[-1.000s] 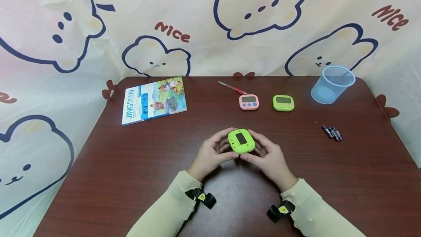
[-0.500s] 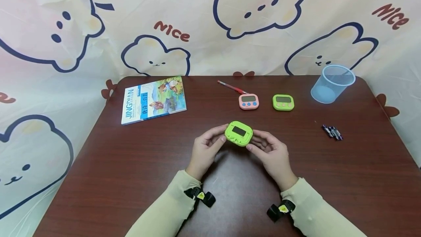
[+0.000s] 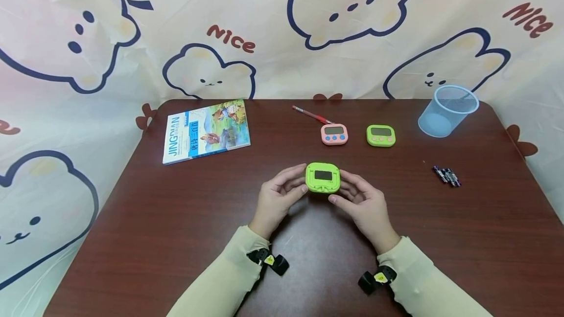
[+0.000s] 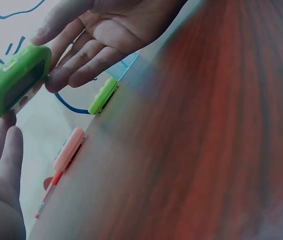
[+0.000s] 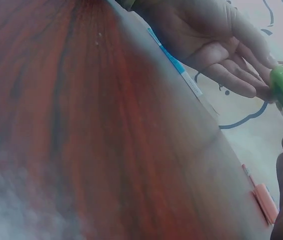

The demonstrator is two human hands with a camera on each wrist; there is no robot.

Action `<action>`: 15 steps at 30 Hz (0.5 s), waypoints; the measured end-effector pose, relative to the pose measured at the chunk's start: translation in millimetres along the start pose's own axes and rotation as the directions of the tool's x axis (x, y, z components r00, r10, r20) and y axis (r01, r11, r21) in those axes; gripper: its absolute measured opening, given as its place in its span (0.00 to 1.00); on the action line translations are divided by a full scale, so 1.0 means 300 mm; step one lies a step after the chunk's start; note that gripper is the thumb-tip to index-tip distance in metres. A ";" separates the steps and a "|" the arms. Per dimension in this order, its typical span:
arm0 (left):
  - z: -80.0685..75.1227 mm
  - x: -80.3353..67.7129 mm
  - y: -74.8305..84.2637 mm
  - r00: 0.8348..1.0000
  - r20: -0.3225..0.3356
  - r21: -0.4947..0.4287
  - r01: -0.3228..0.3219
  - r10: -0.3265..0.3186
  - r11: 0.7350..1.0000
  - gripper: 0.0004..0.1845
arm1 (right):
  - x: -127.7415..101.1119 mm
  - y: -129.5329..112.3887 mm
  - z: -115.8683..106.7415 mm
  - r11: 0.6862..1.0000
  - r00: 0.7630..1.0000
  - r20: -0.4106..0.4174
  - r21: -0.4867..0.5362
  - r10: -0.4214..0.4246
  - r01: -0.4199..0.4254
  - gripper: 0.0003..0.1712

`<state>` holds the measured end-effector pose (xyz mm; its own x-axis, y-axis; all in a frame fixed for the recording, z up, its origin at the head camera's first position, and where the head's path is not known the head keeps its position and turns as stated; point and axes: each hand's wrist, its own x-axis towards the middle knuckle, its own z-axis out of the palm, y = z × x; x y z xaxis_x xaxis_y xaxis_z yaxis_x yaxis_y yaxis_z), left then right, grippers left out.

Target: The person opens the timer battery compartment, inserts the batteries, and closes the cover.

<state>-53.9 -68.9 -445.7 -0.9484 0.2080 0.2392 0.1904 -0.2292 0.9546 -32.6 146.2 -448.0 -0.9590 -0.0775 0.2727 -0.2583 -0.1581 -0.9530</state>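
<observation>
One picture book (image 3: 207, 133) is lying at the far left of the table (image 3: 185, 229), well apart from the hands. Next, the left hand (image 3: 275, 199) is pinching the left end of a green timer (image 3: 323, 178), thumb at the near corner and fingers behind; it is standing part open, only as wide as the timer needs. The green timer is hanging above the table between both sets of fingertips, and neither hand is nearer, since both are touching it. Its longer axis is running left to right, bridging the gap, and any change of grip is probably turning on that relation. Its face with the dark rectangular panel is pointing up and toward the person; its exact tilt I cannot tell. Farther back, a red pen (image 3: 312, 114) is ending at a pink timer (image 3: 334, 137). The right hand (image 3: 363, 204) is holding the right end between thumb and fingertips, likewise part open. Beyond it, a second green timer (image 3: 381, 138) is lying flat, batteries (image 3: 446, 176) are resting farther right, and a blue container (image 3: 445, 117) is standing behind them.
</observation>
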 end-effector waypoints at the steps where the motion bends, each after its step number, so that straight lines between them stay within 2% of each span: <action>1: 0.000 -0.001 0.002 1.000 0.021 -0.014 0.019 -0.019 1.000 0.24 | 0.000 0.001 0.000 1.000 1.000 0.006 0.001 0.005 -0.005 0.36; 5: 0.002 -0.005 0.007 0.994 0.082 -0.015 0.069 -0.068 0.997 0.28 | 0.000 0.005 0.001 1.000 1.000 0.012 -0.011 0.016 -0.016 0.37; 15: 0.022 -0.012 -0.007 0.987 0.137 -0.029 0.084 -0.080 0.996 0.37 | -0.011 0.010 0.020 0.994 0.998 0.008 -0.088 0.060 -0.059 0.37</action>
<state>-49.1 -62.9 -447.5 -0.9167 0.3543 0.1846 0.1022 -0.2387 0.9657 -29.6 140.1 -451.0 -0.9717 -0.0948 0.2164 -0.2108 -0.0658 -0.9753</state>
